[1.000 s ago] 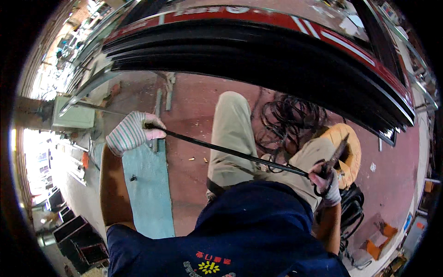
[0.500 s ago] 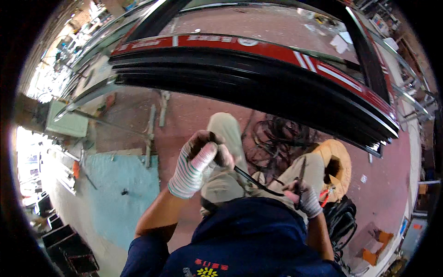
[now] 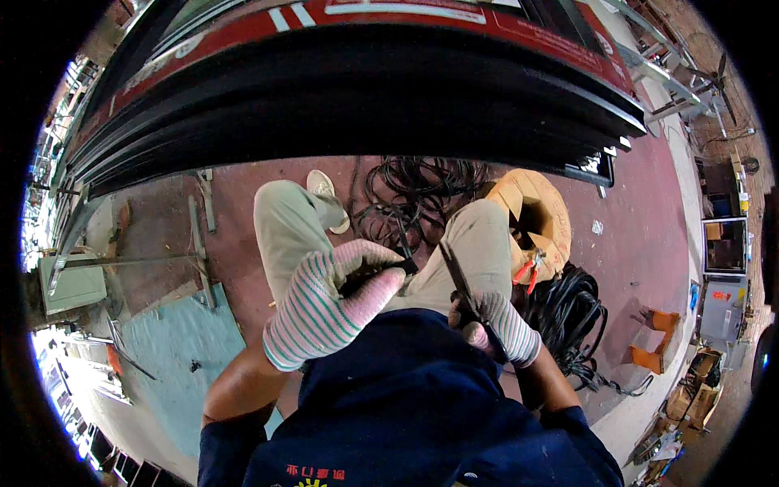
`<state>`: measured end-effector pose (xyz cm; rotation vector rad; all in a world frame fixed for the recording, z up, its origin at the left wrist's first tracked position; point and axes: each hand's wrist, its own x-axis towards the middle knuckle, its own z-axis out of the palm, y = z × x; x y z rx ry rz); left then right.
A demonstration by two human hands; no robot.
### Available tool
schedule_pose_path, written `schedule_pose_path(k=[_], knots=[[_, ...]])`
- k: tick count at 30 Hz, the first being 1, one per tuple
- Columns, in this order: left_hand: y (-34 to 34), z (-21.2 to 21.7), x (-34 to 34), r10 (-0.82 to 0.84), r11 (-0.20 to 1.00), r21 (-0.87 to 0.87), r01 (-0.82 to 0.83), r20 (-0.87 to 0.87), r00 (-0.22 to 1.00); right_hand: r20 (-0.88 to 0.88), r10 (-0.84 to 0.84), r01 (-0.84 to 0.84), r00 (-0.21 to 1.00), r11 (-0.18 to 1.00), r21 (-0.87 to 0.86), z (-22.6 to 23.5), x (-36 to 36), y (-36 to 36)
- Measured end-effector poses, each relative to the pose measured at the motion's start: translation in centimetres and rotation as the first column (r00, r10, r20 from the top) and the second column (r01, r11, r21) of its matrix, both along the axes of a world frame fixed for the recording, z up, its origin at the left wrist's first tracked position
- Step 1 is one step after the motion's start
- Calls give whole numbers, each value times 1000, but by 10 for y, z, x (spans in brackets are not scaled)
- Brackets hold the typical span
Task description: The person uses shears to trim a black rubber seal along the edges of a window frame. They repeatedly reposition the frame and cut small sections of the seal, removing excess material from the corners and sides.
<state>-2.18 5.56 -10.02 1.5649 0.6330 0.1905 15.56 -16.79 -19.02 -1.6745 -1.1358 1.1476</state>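
Here a thin black cable [image 3: 381,272] is gripped in the left hand [image 3: 329,304], whose gloved fingers are curled shut around it above the lap, near the body. A dark hand tool [image 3: 466,300] is clasped in the right hand [image 3: 499,329], just to the right, its tip raised toward the cable end. The step is judged to be cutting or stripping of the cable. A steady, taut hold and a careful meeting of tool and cable are called for. Coiled black cable [image 3: 414,195] and a wooden spool [image 3: 531,215] lie farther off on the floor.
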Motion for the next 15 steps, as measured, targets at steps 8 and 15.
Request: schedule_pose_path(k=[8,15], knots=[[0,2,16,-105,994,-39,102,-79,991,-44,125,-130,991,982,-136,38,10,8],[7,4,25,-212,972,-136,192,-155,965,-78,180,-188,981,977,-105,43,24,1]])
